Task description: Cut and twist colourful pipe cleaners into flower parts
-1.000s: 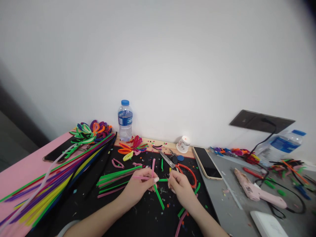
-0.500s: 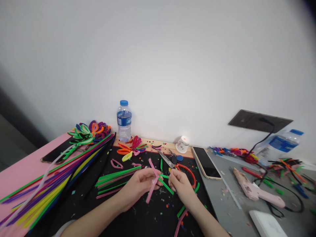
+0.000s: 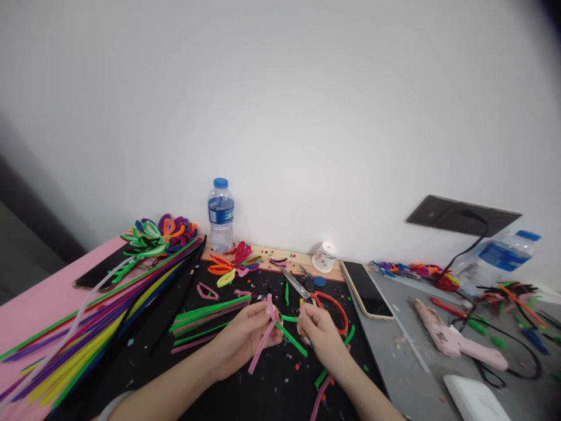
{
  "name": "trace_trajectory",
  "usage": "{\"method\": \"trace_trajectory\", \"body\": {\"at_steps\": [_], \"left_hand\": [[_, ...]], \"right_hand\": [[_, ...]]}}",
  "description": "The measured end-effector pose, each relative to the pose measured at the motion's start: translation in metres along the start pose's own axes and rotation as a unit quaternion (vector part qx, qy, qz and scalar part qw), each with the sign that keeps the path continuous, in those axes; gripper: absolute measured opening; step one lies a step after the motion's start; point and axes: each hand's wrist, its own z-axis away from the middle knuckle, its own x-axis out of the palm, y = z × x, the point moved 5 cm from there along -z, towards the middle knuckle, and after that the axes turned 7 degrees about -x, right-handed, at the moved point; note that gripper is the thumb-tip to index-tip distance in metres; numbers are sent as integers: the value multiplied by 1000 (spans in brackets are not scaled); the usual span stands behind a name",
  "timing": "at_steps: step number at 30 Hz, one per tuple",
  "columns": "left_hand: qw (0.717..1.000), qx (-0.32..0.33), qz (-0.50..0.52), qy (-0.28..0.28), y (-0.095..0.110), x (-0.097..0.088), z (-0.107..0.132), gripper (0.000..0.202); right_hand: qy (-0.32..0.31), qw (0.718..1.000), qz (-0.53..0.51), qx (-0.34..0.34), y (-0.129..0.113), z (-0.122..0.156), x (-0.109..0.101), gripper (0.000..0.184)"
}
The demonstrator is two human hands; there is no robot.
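Note:
My left hand (image 3: 252,333) is closed on a pink pipe cleaner (image 3: 262,344) that hangs down across its fingers. Green pipe cleaner (image 3: 293,340) pieces stick out to the right from where the pink one is gripped. The tip of one green piece reaches the pinched fingers of my right hand (image 3: 319,330). Just behind that hand lie scissors (image 3: 332,307) with orange handles. Left of my left hand is a bundle of cut green and pink pipe cleaners (image 3: 205,313) on the black mat (image 3: 245,394).
A water bottle (image 3: 221,216), a paper cup (image 3: 324,257) and a phone (image 3: 367,290) stand or lie near the wall. Long pipe cleaners (image 3: 109,327) spread on the left. A pink glue gun (image 3: 458,339) with a black cord lies at right, near a white box (image 3: 475,397).
The pink pipe cleaner has tilted, its lower end swinging left and its upper end dropping. My left hand has turned slightly, and my right hand has shifted a little.

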Motion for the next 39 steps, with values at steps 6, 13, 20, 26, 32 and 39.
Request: {"method": "trace_trajectory", "body": {"at_steps": [6,13,20,26,32,39], "left_hand": [[996,6,-73,52,1,-3,-1,13],[979,9,-188,82,1,-4,-3,20],[925,10,-372,82,1,0,-2,21],[872,67,-470,118,7,0,-1,26],[875,98,-451,147,13,-5,-1,26],[870,86,-464,143,12,-3,-2,29]], "right_hand": [[1,1000,10,-12,-3,1,1,34],[16,1000,10,-22,-10,1,-2,34],[6,999,14,-36,-12,3,-1,32],[-8,999,4,-33,-7,3,1,28],[-31,999,-2,-18,1,-1,0,18],[8,984,173,-44,-8,0,-6,27]]}}
